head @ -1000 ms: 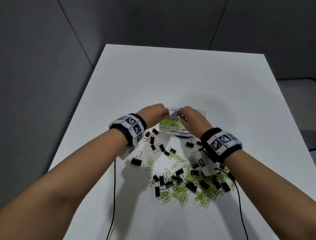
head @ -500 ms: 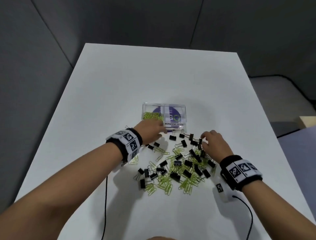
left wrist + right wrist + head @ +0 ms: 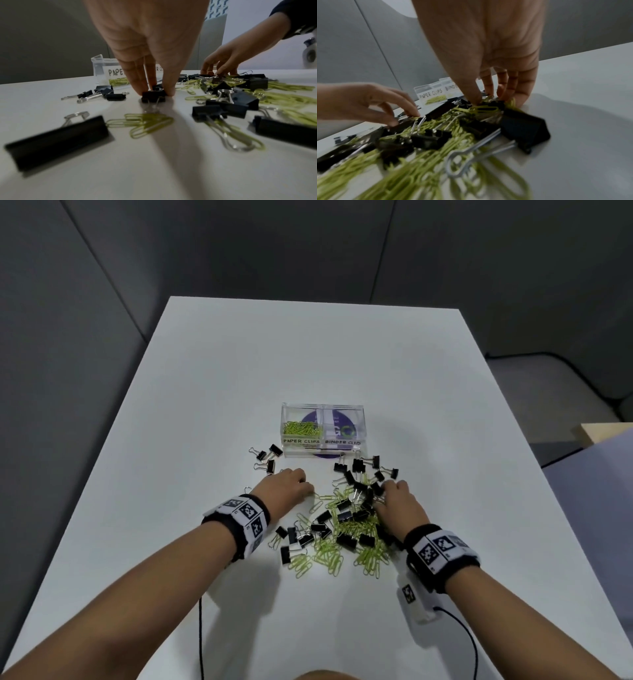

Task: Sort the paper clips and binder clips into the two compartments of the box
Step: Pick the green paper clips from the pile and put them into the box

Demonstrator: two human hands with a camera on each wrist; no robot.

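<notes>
Hands at the clip pile, box beyond

Table (image 3: 239, 364), white, carries everything. At far left of the spread, three black binder clips (image 3: 268, 456) lie apart from the rest. My left hand (image 3: 286, 487) is just right of them, palm down; in the left-wrist view its fingertips (image 3: 142, 88) and thumb pinch one binder clip (image 3: 153, 95) that sits on the table. A few green paper clips (image 3: 142, 123) lie just behind that hand, toward my wrist.

Box (image 3: 322, 429), clear, stands beyond both hands, between them in line. Its left compartment, labelled PAPER CLIPS, holds a heap of green clips (image 3: 302, 429); its right compartment, labelled BINDER CLIPS, shows only the purple print beneath.

Pile (image 3: 342, 525) of mixed green paper clips and black binder clips lies in front of the box, toward the right. My right hand (image 3: 397, 503) rests on the pile's right edge, fingers (image 3: 488, 86) curled down into the clips at its far end. Blur hides which clip they hold, so I cannot tell whether that hand grips anything.
</notes>
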